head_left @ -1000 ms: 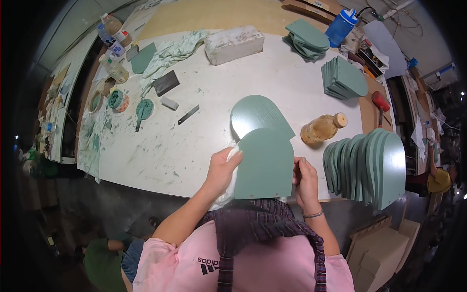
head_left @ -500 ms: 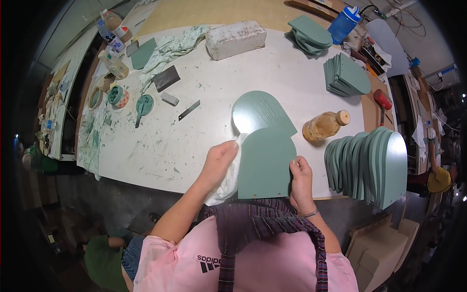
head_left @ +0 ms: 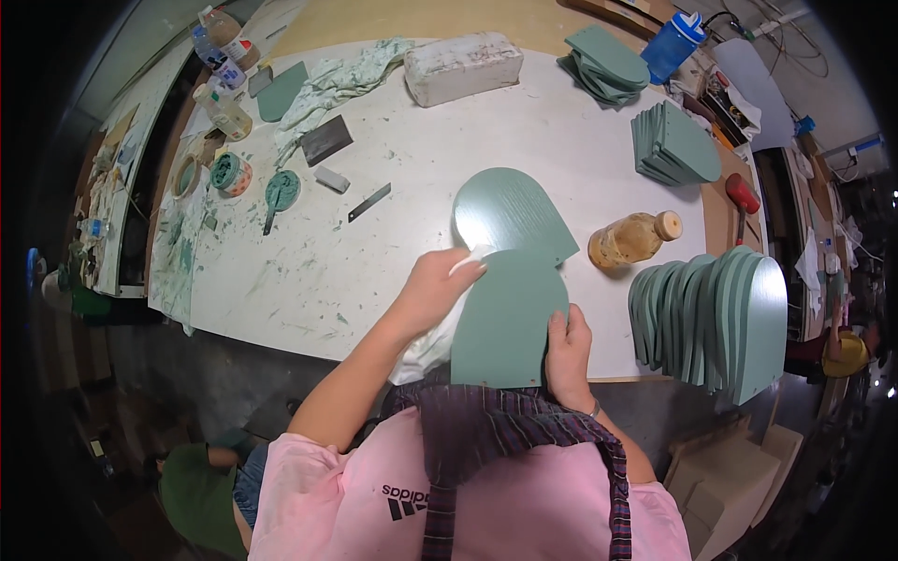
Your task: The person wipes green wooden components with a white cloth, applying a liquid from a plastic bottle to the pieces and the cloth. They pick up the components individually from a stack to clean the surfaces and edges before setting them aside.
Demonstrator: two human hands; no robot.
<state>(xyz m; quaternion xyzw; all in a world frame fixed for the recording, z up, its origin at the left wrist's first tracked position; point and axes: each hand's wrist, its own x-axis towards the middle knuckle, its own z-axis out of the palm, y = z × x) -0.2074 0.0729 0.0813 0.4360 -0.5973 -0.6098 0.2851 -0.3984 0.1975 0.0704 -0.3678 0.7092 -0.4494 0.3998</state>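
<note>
Workshop: stained workbench (head_left: 271, 290), red mallet (head_left: 743, 194)

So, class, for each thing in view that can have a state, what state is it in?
Held green panel, gripped by the left hand and right hand
White cloth, bunched at the left hand
Second green panel, lying flat, partly hidden by the held one
Amber bottle, capped
Blue bottle, lidded
Tub, open, green paste inside
Stained rag, crumpled
Nearest panel stack, fanned

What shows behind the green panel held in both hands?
Another green panel and a white cloth show partly; whatever the held panel covers cannot be seen.
</note>
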